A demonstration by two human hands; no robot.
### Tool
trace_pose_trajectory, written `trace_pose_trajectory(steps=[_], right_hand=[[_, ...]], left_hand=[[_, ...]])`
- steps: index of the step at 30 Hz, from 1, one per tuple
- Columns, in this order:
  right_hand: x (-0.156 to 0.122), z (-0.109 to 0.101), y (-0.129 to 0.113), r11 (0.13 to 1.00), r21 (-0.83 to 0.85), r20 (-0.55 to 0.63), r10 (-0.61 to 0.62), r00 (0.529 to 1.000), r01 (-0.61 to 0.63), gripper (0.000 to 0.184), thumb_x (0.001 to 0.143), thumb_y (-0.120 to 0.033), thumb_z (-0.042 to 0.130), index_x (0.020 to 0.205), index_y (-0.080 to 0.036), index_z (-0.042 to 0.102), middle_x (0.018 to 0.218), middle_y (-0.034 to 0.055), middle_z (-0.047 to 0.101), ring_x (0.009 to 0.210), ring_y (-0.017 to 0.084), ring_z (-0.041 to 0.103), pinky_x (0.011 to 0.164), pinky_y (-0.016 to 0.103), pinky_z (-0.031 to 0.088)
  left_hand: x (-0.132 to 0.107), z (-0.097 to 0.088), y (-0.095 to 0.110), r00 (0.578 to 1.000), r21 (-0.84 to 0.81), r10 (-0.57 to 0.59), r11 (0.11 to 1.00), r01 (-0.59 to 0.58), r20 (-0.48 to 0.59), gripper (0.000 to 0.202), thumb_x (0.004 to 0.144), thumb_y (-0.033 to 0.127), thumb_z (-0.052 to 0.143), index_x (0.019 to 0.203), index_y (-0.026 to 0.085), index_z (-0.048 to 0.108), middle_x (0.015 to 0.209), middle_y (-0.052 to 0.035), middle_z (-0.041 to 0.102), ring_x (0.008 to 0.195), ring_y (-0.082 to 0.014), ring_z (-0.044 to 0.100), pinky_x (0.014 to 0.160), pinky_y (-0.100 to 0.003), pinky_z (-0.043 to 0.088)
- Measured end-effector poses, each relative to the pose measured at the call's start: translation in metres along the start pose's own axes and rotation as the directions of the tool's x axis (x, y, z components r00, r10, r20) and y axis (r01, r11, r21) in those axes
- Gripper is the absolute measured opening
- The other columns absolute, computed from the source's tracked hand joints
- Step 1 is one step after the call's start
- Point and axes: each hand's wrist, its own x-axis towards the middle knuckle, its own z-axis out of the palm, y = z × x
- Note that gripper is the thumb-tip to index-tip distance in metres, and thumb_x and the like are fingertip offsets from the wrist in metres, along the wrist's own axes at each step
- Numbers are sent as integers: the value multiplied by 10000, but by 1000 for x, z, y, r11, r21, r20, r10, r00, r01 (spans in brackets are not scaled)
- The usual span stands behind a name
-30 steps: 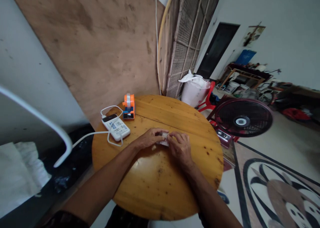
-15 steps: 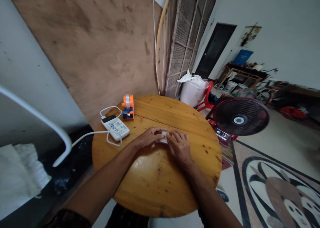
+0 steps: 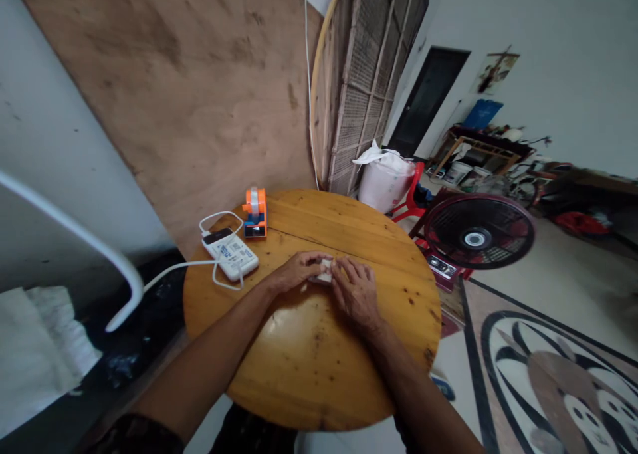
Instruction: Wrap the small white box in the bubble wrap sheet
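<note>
Close to the middle of the round wooden table (image 3: 309, 347), a small whitish flat object (image 3: 325, 272) lies between my two hands; its kind is too small to make out. My left hand (image 3: 298, 271) grips its left side, with the thumb at the near edge and the fingers at the far one. On the other side, my right hand (image 3: 355, 289) has its thumb and fingertips closed on the object's right end. Fingers partly cover the object. Both wrists hang just above the tabletop or rest on it; I cannot tell which.
An orange and blue tape dispenser (image 3: 256, 213) stands at the table's back left. Beside it lies a white power bank (image 3: 232, 254) with a looped white cable. A dark red fan (image 3: 477, 234) stands right of the table, near a white sack (image 3: 385, 183) and a red chair (image 3: 411, 198).
My right hand's fingers have shifted slightly and lie closer together over the small object. My left hand stays almost in place. The view has moved a little.
</note>
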Motion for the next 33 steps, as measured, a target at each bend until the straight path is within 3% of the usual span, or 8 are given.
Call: trace_pose_trajectory(steps=[17, 21, 24, 28, 33], right_hand=[[-1, 3, -1, 1000, 10, -16, -1, 1000, 1, 292, 919, -210, 478, 1190, -213, 587, 1243, 114, 620, 1136, 264, 543, 941, 457, 352], [-3, 3, 1, 990, 127, -37, 63, 997, -58, 304, 905, -241, 495, 1196, -220, 584, 1244, 118, 607, 1110, 257, 556, 918, 437, 389], [-5, 2, 7, 952, 269, -49, 162, 986, -143, 416, 883, -293, 517, 1292, -219, 506, 1286, 131, 570, 1174, 268, 526, 968, 454, 386], [-6, 4, 16, 861, 422, 82, 275, 958, -284, 636, 834, -367, 580, 1408, -213, 355, 1354, 154, 510, 1233, 302, 491, 998, 502, 389], [-6, 10, 22, 786, 524, 222, 245, 944, -328, 769, 755, -363, 674, 1426, -204, 334, 1267, 149, 576, 1135, 300, 562, 961, 493, 431]], left_hand=[[2, -3, -1, 999, -65, -33, 997, 34, 14, 485, 697, 355, 735, 1119, 133, 645, 990, -72, 685, 831, -149, 619, 790, -263, 461], [0, -2, 1, 999, -49, -38, 998, 38, 2, 485, 706, 346, 723, 1132, 131, 638, 943, -59, 689, 790, -138, 613, 757, -250, 453], [-1, -2, 2, 999, -10, -40, 999, 40, -5, 464, 716, 333, 705, 1131, 138, 639, 921, -51, 686, 740, -124, 601, 704, -233, 446], [-1, -1, 2, 999, 23, -32, 999, 33, -4, 468, 725, 329, 688, 1146, 133, 628, 956, -68, 686, 772, -143, 612, 711, -241, 449], [-2, 1, 0, 999, 51, -22, 998, 20, 45, 447, 772, 320, 640, 1177, 136, 602, 1038, -83, 680, 854, -176, 620, 768, -272, 455]])
